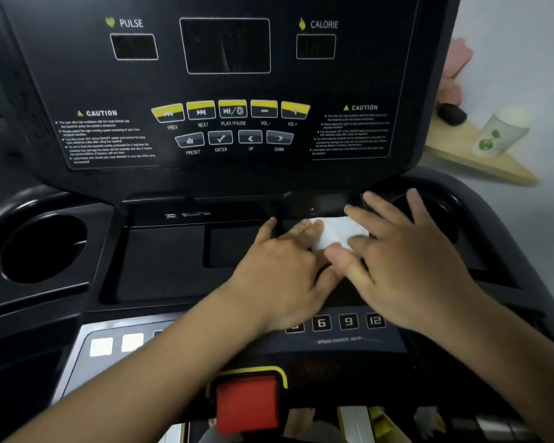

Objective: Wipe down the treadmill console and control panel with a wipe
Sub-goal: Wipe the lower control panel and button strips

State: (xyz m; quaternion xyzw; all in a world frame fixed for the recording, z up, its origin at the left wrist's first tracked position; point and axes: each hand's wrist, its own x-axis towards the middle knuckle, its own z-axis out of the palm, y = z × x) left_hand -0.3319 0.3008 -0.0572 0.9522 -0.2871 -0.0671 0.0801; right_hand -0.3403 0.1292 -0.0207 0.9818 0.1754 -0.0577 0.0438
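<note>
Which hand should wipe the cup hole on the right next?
Probably the right hand. It rests on the wipe and its fingers reach the right cup hole; the left hand sits farther off, toward the middle.

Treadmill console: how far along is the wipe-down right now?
Done: nothing in the picture proves any surface is wiped yet. In hand: the left hand and right hand press the white wipe on the tray below the upright panel. Probably left: that panel, the speed keys and the cup holder.
</note>
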